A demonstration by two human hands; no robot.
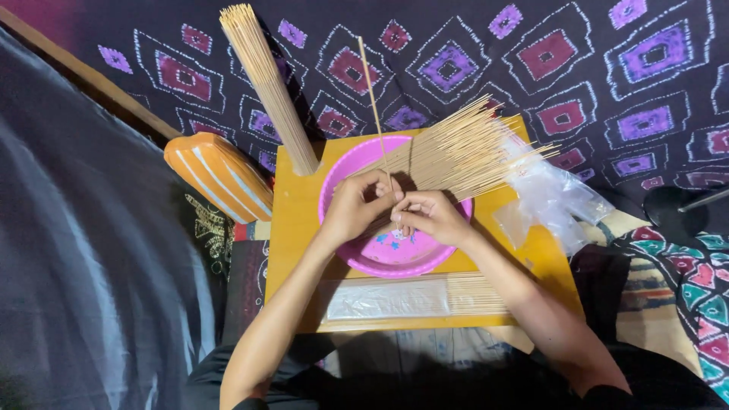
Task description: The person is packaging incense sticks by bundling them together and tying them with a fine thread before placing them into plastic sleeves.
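Head view, looking down on a small yellow board. My left hand and right hand meet over the pink bowl at the board's centre. The fingertips of both hands are pinched narrow on one thin stick, which stands tilted and points toward the far edge. A fan of sticks lies across the bowl's far rim and reaches the board's far right corner. A tight bundle stands on the far left corner, leaning away from me. Crumpled clear plastic lies at the right edge. A packed clear sleeve of sticks lies along the near edge. An orange striped cushion lies just off the left edge. A dark patterned cloth lies beyond the far edge.
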